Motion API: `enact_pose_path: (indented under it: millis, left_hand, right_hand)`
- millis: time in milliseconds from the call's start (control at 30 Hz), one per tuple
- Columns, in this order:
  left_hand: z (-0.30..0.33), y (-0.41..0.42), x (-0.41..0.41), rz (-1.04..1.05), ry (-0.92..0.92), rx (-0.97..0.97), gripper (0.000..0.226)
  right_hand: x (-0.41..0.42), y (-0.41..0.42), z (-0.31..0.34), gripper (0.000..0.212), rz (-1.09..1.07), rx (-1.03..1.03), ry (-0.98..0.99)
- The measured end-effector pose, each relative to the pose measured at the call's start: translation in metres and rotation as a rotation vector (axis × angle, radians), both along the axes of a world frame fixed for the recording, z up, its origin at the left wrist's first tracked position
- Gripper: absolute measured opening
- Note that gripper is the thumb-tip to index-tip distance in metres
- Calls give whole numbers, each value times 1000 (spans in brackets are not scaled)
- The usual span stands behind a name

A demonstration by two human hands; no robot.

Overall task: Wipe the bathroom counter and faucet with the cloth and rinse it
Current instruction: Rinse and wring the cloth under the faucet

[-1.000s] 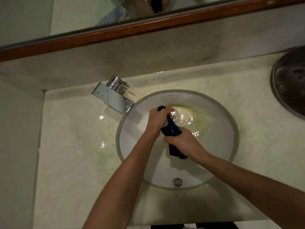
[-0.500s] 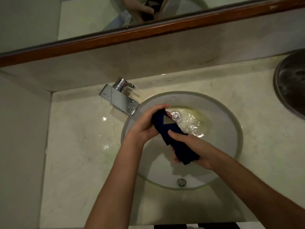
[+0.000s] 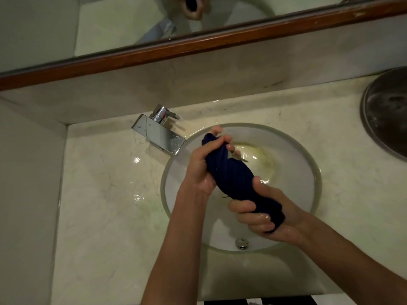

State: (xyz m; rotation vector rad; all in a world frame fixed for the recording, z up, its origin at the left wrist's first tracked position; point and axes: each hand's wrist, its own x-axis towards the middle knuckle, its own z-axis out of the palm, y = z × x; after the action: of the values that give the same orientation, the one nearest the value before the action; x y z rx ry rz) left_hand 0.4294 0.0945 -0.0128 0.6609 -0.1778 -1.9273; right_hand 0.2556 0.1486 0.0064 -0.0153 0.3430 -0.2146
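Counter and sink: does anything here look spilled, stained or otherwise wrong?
Yes. Water lies pooled on the counter left of the basin, below the faucet. Around the drain the basin shows a yellowish stain. Otherwise, both hands only twist the dark blue cloth over the basin.

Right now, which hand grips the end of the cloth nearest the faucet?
The left hand. It clamps the upper end of the dark blue cloth, close to the chrome faucet; the right hand holds the lower end, nearer the overflow hole.
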Motion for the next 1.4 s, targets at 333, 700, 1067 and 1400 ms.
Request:
enact_pose_path:
  millis: [333, 700, 1067, 1400]
  left_hand:
    - [-95, 3, -36, -364, -1452, 316, 26]
    - [-112, 20, -32, -677, -1798, 312, 11]
    - [-105, 26, -31, -771, -1908, 244, 23]
    - [-87, 17, -26, -659, -1868, 259, 17]
  right_hand:
    - [25, 11, -92, 36, 293, -802, 1331]
    - [49, 27, -133, 48, 641, -1177, 1469]
    - [49, 32, -123, 44, 674, -1354, 1469]
    - [52, 29, -121, 42, 539, -1423, 1516]
